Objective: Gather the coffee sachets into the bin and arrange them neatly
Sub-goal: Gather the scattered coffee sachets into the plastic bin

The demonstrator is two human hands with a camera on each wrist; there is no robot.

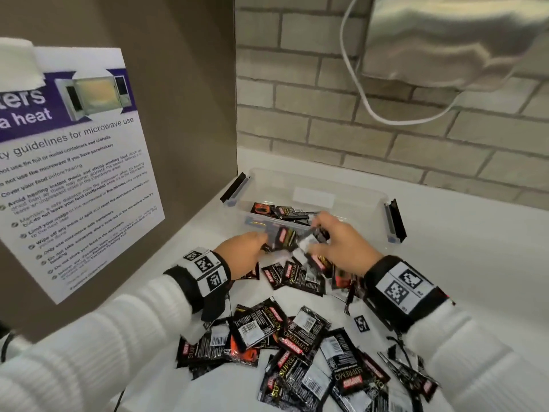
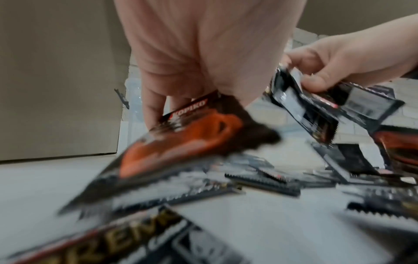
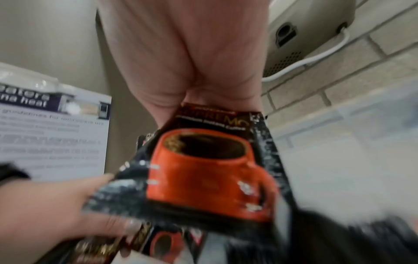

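From the head view both the left hand [image 1: 243,254] and right hand [image 1: 335,245] pinch coffee sachets [image 1: 292,237] at the near rim of the clear bin [image 1: 365,215] toward the worktop's [image 1: 475,248] back edge, the left wrist view shows fingers [image 2: 151,107] curled behind a sachet [image 2: 192,132], and the right wrist view shows the palm clamping a cup-printed sachet [image 3: 210,171].

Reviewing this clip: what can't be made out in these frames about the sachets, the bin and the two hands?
- Head view: how many sachets the left hand and right hand hold; fingers and motion blur hide it.
- Head view: the bin floor near its front wall, behind the hands.
- Left wrist view: loose pile print, blurred.
- Right wrist view: the right hand's fingertips, behind the orange-cup sachet.
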